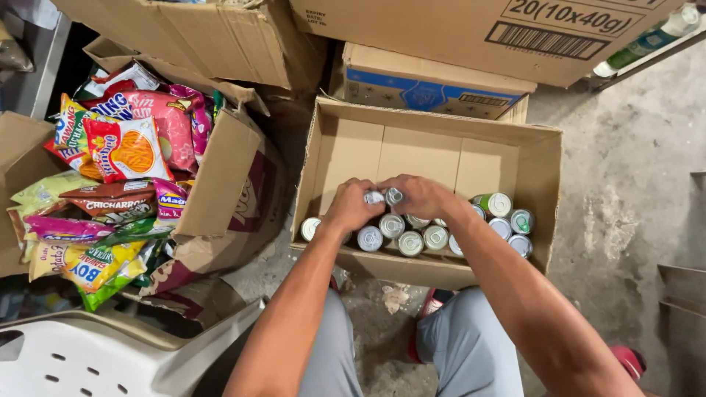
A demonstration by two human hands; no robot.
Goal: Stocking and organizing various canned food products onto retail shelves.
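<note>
Concrete floor [632, 184] down here, white plastic chair [95, 356] nearest. Past the knees sits an open cardboard box [434, 147] with cans [412, 239] standing along its near side. Left hand [353, 207] and right hand [419, 195] each have their grip wrapped round a raised can [393, 195]. Snack packets [110, 191] fill the carton at left.

Two small cans [384, 197] are being held upright and side by side, silver lids facing up, just above the rest, with fingers wrapping most of their sides. Below them, more small cans [412, 239] are standing upright in close rows along the near wall of an open cardboard box [426, 151], round silver lids showing and green labels peeking at the right end. The box is sitting on the concrete floor, its far half showing bare cardboard.
</note>
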